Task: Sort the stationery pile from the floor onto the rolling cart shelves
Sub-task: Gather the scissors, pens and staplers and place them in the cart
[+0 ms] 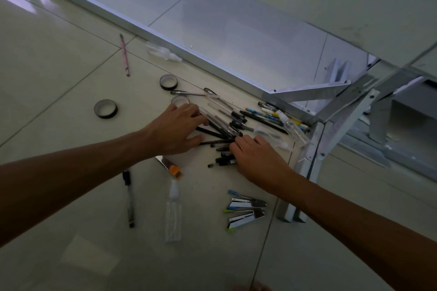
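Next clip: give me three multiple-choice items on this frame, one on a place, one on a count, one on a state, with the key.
1. Where does the pink pencil lie?
A. apart from the pens, far left on the floor
B. under the right hand
C. between the staplers

2. How many tape rolls show on the floor?
A. one
B. three
C. five

3. What are the hands doing?
A. both raised off the floor
B. both down on the pens
C. one holds a stapler

Key: 1 A, the pencil lies alone, well left of the pens. 2 B, two dark rolls and a paler one by the left hand. 3 B, the left hand and the right hand rest on the pens, fingers spread; the staplers lie untouched nearer the camera.
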